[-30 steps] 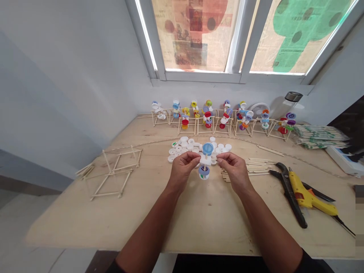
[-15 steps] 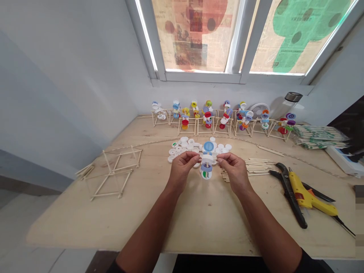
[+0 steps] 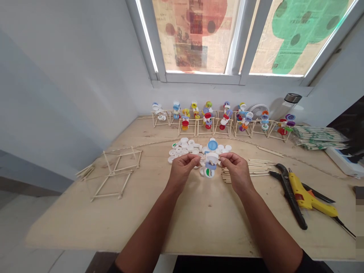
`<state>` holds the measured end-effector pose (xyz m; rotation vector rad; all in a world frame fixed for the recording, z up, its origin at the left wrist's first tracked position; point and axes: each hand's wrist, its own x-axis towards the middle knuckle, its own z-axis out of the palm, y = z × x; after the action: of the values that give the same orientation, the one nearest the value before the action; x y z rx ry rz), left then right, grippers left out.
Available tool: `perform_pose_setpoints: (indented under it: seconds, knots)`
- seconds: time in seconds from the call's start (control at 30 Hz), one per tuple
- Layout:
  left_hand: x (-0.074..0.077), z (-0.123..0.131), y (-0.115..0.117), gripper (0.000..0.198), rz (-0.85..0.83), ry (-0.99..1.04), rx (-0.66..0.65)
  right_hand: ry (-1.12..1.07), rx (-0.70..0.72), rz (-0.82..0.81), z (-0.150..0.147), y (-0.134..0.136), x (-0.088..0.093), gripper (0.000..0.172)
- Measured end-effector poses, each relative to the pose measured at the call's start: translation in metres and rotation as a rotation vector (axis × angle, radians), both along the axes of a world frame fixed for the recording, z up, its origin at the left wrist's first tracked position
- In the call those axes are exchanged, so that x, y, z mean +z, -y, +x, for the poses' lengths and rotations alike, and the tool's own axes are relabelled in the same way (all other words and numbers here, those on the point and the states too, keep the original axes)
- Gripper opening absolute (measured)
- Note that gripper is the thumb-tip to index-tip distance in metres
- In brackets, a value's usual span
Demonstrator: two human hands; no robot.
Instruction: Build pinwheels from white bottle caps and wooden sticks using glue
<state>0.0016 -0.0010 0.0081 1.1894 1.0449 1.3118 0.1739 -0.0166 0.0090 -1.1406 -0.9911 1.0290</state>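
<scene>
Between my hands, above the table, hangs a small wheel of bottle caps (image 3: pixel 211 165) on a thin wooden stick. Blue, white, lavender and green-marked caps show on it. My left hand (image 3: pixel 182 168) pinches the stick's left end, and my right hand (image 3: pixel 235 168) pinches its right end. Behind and below the wheel lies a pile of white bottle caps (image 3: pixel 184 146). A bundle of wooden sticks (image 3: pixel 260 167) lies just beyond my right hand, partly hidden by it.
Stick frames (image 3: pixel 112 173) stand at left beside loose sticks (image 3: pixel 84 171). Finished cap wheels on frames (image 3: pixel 207 120) line the back, near a fan (image 3: pixel 258 110) and a bottle (image 3: pixel 291 101). At right lie black-handled cutters (image 3: pixel 291 199), a yellow glue gun (image 3: pixel 308 195) and bagged sticks (image 3: pixel 320 136).
The cap wheel has shifted slightly right along the stick and turned a little between my fingers. My right hand has moved slightly right; my left hand has hardly moved.
</scene>
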Motion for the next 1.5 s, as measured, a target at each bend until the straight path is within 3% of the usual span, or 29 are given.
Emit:
perform_pose_setpoints:
  seconds: [0.33,0.5,0.73,0.97,1.2,1.5]
  knots:
    - [0.0015,0.0014,0.0012,0.041,0.034,-0.115,0.056,0.023,0.053,0.016,-0.0033,0.0047,0.0058,0.018]
    - [-0.0028,0.0028,0.0012,0.055,0.036,-0.109,0.005,0.051,0.066,0.008,-0.0041,0.0049,0.0058,0.02]
    - [-0.0026,0.0051,0.002,0.058,0.009,-0.098,-0.022,0.088,0.039,0.014,-0.0037,0.0022,0.0007,0.023]
    - [-0.0004,0.0043,0.0026,0.044,0.045,-0.102,0.013,0.061,0.017,0.055,-0.0036,0.0022,0.0033,0.023]
    - [-0.0037,0.004,0.0014,0.018,0.01,0.04,-0.061,-0.056,-0.001,0.115,0.0005,0.0016,0.0072,0.021]
    - [-0.0053,0.0037,-0.0001,0.018,-0.018,0.133,-0.058,-0.056,0.023,0.15,0.0038,0.0009,0.0059,0.018]
